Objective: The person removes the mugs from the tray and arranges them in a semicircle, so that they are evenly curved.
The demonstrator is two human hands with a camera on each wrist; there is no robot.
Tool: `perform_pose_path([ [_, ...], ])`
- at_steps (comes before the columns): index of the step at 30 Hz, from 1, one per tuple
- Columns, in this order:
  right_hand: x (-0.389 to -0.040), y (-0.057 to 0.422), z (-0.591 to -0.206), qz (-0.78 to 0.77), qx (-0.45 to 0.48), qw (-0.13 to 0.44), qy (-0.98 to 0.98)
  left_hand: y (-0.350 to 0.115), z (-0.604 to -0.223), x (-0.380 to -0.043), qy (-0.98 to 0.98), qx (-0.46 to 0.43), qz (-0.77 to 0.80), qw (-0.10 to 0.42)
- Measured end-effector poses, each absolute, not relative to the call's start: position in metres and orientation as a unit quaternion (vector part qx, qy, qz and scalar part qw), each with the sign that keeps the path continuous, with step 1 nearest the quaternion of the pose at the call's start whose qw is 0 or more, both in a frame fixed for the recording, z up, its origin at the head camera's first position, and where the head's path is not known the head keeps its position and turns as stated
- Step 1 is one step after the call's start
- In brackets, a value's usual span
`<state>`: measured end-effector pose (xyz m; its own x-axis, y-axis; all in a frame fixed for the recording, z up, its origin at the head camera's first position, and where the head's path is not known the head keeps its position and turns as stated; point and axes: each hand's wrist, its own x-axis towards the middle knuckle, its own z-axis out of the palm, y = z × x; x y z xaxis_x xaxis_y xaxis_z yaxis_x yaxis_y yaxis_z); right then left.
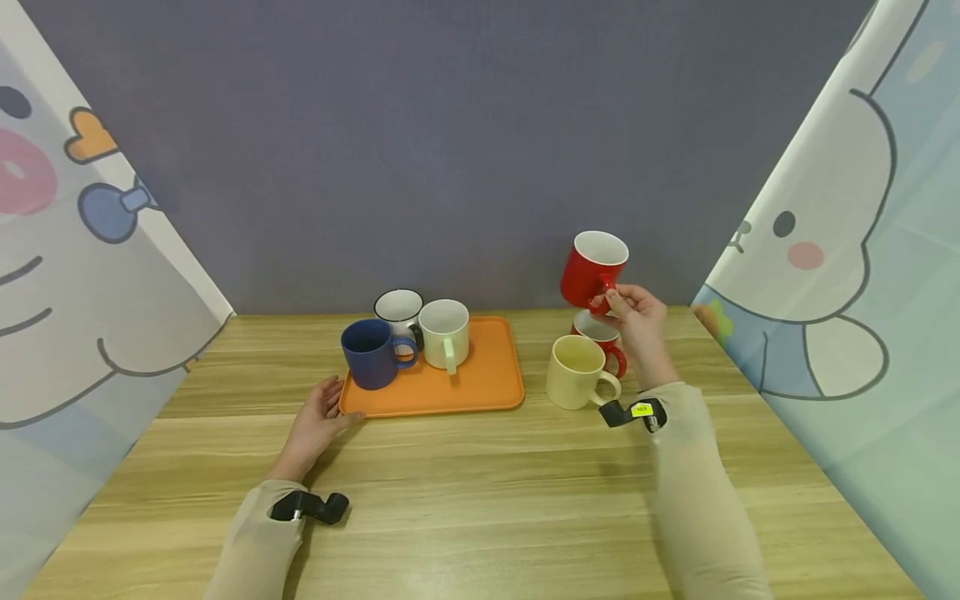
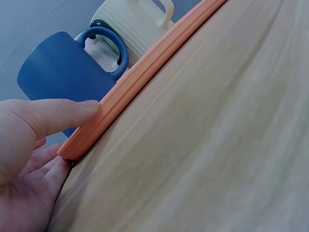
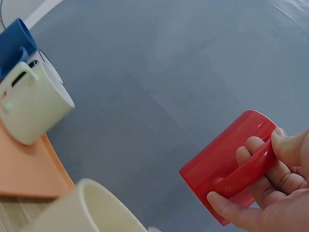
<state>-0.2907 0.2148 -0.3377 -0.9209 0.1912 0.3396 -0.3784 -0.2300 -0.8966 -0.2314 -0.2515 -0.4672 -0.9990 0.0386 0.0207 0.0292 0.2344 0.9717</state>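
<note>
My right hand (image 1: 637, 321) holds a red mug (image 1: 588, 275) by its handle, raised above the table at the right. In the right wrist view, the thumb and fingers close around that handle. Below it stands a second red mug (image 1: 617, 360), partly hidden behind a pale yellow mug (image 1: 570, 377). On the left, my left hand (image 1: 318, 425) holds the near left corner of an orange tray (image 1: 487, 375), thumb on the front rim and fingers at the side. The tray carries a blue mug (image 1: 369, 358), a white mug with a dark rim (image 1: 397, 307) and a pale green mug (image 1: 442, 329).
A wooden table (image 1: 465, 500) lies under everything. A dark grey panel (image 1: 465, 150) rises behind its far edge. Cartoon-printed sheets (image 1: 817, 250) flank the table on both sides. The tray's right part is bare.
</note>
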Motion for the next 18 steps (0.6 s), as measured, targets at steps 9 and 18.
perform_pose_path([
  [9,-0.288,0.235,-0.340,0.791,0.075,0.212,-0.569,-0.252,-0.466,-0.229,0.785,0.015,0.619,0.006],
  [18,-0.288,0.257,-0.346,0.800,0.061,0.240,-0.546,-0.251,-0.466,-0.230,0.784,0.020,0.621,0.004],
])
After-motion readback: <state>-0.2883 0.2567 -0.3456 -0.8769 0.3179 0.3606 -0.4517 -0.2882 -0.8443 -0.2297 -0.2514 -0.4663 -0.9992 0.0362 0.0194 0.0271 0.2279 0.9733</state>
